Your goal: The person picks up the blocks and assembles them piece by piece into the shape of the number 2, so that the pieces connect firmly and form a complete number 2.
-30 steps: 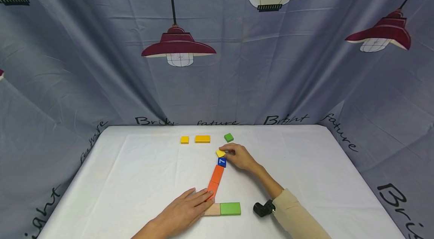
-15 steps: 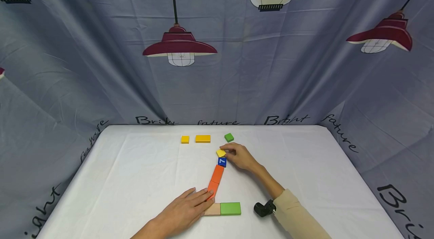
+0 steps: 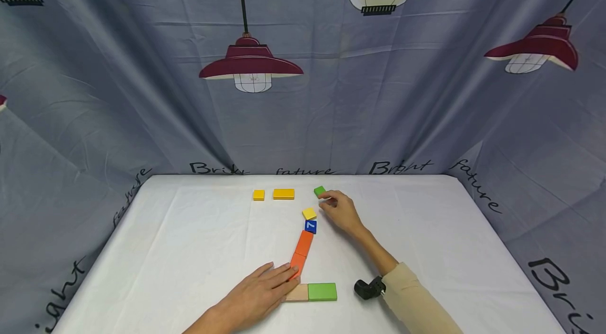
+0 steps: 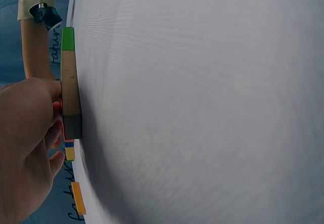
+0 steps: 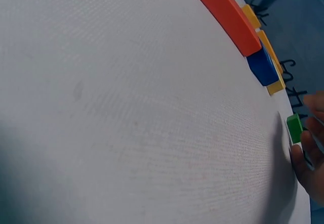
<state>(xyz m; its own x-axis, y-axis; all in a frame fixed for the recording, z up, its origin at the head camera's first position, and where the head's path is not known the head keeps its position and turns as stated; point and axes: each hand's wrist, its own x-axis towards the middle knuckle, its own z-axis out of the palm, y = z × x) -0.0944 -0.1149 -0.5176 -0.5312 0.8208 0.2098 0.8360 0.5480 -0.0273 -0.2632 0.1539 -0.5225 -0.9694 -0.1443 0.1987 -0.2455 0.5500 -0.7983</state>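
Note:
My left hand [image 3: 260, 292] lies with extended fingers across the near orange block [image 3: 299, 261] and the plain wooden block [image 3: 297, 294]. A long green block [image 3: 322, 292] abuts the wooden one. From the orange pair, a line of blocks runs away: a blue block with a 7 [image 3: 310, 226], then a tilted yellow block [image 3: 309, 213]. My right hand [image 3: 342, 212] is beyond that yellow block, its index fingertip at the small green block [image 3: 319, 191]. In the right wrist view, its fingers [image 5: 308, 143] are spread beside the green block [image 5: 294, 128]; contact is unclear.
Towards the back of the white tabletop [image 3: 189, 239] lie a small yellow block [image 3: 259, 195] and a longer yellow block [image 3: 284, 194]. A black device [image 3: 370, 289] sits at the right sleeve. A grey printed curtain [image 3: 303, 129] surrounds the table.
My right hand has let go of the tilted yellow block and moved away from me to the small green block. My left hand stays where it was.

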